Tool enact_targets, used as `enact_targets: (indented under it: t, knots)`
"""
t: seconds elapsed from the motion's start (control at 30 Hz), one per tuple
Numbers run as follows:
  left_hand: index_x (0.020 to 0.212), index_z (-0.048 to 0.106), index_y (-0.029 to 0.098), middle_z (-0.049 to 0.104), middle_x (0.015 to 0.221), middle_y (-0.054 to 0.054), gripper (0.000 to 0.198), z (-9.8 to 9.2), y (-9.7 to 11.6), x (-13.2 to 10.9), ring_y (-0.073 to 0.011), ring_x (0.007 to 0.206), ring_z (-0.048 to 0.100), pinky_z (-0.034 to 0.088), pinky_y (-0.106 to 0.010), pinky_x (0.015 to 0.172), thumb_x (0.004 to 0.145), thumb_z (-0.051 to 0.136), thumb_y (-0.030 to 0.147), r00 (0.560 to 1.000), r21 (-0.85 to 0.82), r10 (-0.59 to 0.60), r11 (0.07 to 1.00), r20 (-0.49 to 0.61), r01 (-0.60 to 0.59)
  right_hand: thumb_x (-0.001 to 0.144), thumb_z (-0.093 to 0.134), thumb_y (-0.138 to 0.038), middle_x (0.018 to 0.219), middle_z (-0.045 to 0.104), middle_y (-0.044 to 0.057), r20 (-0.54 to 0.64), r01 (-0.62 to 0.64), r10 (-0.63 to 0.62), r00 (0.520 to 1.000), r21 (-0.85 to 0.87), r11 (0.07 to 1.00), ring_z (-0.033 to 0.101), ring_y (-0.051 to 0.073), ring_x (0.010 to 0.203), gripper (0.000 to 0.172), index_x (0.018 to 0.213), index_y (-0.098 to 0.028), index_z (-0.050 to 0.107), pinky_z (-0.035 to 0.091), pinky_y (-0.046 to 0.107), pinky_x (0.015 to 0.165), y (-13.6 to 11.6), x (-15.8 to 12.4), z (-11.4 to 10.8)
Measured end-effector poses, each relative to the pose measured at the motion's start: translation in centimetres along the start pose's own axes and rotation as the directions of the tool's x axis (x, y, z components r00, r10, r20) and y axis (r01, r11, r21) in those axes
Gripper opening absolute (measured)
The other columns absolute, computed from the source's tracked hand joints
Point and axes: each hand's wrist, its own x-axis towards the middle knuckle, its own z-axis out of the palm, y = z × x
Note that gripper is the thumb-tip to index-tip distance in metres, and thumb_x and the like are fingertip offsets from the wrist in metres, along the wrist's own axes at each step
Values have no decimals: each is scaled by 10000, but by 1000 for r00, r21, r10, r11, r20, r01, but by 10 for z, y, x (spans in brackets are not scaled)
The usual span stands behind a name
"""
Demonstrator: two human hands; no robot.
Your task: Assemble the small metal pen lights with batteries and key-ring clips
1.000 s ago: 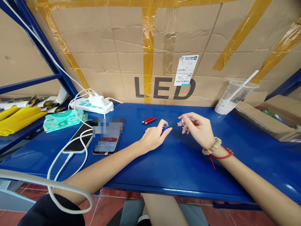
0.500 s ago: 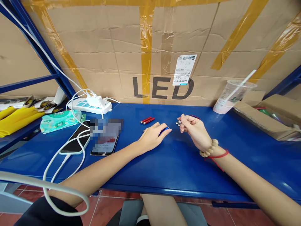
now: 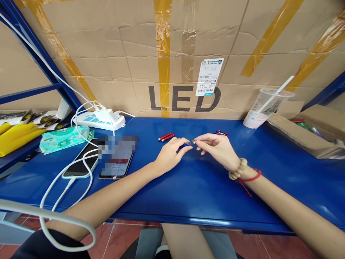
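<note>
Between the fingertips of my left hand point(image 3: 171, 155) is a small blue metal tube point(image 3: 185, 145), its end toward the right. My right hand point(image 3: 219, 149) pinches a small silver button cell point(image 3: 194, 142) just beside that end, with a slight gap between them. Two red metal tubes point(image 3: 166, 137) with silver ends lie behind my left hand. Past my right hand, a red looped cord point(image 3: 222, 133) lies partly hidden on the blue table point(image 3: 172, 194).
Two phones point(image 3: 117, 165) and white cables lie at left, near a power strip point(image 3: 107, 120) and a tissue pack point(image 3: 63, 139). A plastic cup point(image 3: 258, 111) with a straw and an open cardboard box point(image 3: 299, 138) stand at right. A large carton point(image 3: 129, 54) backs the table.
My right hand has moved left, bringing the button cell close to the blue tube. My left hand has turned slightly, so the tube's end shows. The view has shifted a little.
</note>
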Motion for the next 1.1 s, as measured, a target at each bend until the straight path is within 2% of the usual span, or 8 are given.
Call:
enact_targets:
  t: [0.17,0.37,0.5,0.67,0.87,1.0,1.1]
  knots:
    - [932,554,203,609,915,-8,187,0,0,0,-148,830,520,413,-278,797,899,400,302,999,26,25,999,21,-25,637,692,-426,800,687,65,27,55,-53,998,-91,994,628,168,679,396,941,-172,688,524,250,488,0,-2,-1]
    - [980,514,187,571,910,-33,206,-2,3,-1,-160,842,486,417,-293,796,922,331,262,993,58,87,994,78,-92,631,679,-472,773,685,67,22,124,-122,992,-196,973,611,164,630,357,807,-164,714,517,261,476,1,-1,-2]
    - [1015,504,173,558,914,-46,226,-3,3,-2,-159,837,485,427,-293,777,926,307,236,986,80,137,986,98,-145,602,691,-492,727,682,64,31,120,-116,993,-238,964,601,157,595,371,767,-160,711,505,260,477,1,0,-7]
    - [998,532,172,596,914,-42,210,-1,0,-4,-153,844,523,441,-284,778,914,354,244,972,55,217,973,90,-223,570,702,-507,627,664,47,116,79,-46,992,-302,950,576,141,522,368,684,-158,704,480,257,475,-3,2,-14]
    - [978,567,148,625,937,-69,223,3,-4,-6,-156,864,583,462,-273,792,902,388,257,952,23,299,953,69,-301,579,699,-500,611,662,45,213,129,-57,975,-338,932,581,151,545,344,637,-161,689,476,273,523,-2,4,-17]
    - [1003,573,150,634,951,-71,234,5,-6,-8,-166,920,590,461,-276,823,899,391,255,947,51,311,947,84,-316,591,699,-487,628,668,38,232,169,-85,969,-375,911,582,156,560,301,595,-187,677,484,290,559,-1,1,-16]
    - [1029,571,172,632,938,-59,249,4,-6,-9,-168,927,591,462,-280,827,903,377,264,954,93,281,952,105,-291,591,701,-482,599,657,30,186,149,-82,979,-382,912,571,148,535,290,587,-194,667,483,289,550,1,-2,-11]
